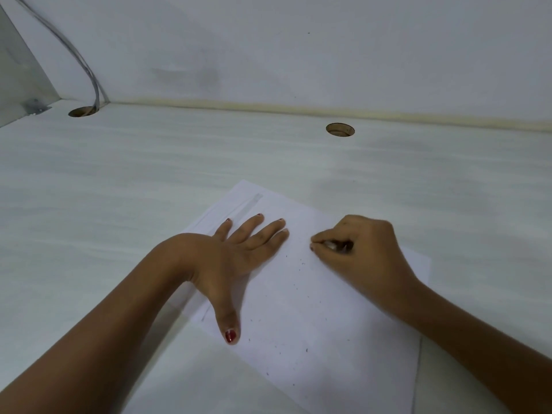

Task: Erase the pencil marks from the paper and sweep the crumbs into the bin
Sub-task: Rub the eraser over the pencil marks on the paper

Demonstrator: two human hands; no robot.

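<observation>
**Eraser on the sheet, crumbs scattered**

Paper (328,324): white sheet lying flat on the pale desk (119,189), turned at an angle, far corner pointing away from the person. The near edge runs out of view at the bottom. Along its left side the edge of another sheet shows beneath.

Left hand (236,252): palm down on the left part of the paper, fingers straight and spread, thumb stretched back toward the person. It presses flat and grips nothing. Red polish on the nails.

Right hand (358,249): on the right part of the sheet, fingers curled tight, thumb and fingertips pinching a small pale eraser (331,245) down against the paper. Most of the eraser is hidden by the fingers and the hand is slightly blurred.

Crumbs (306,350): dark specks spread thinly over the middle and near part of the sheet, between the two hands and below them.

Surroundings: two round cable holes (340,129) near the back edge of the desk. A grey cable (77,55) drops down the white wall (298,40) into the left one. A metal bracket (35,106) sits in the far left corner.
</observation>
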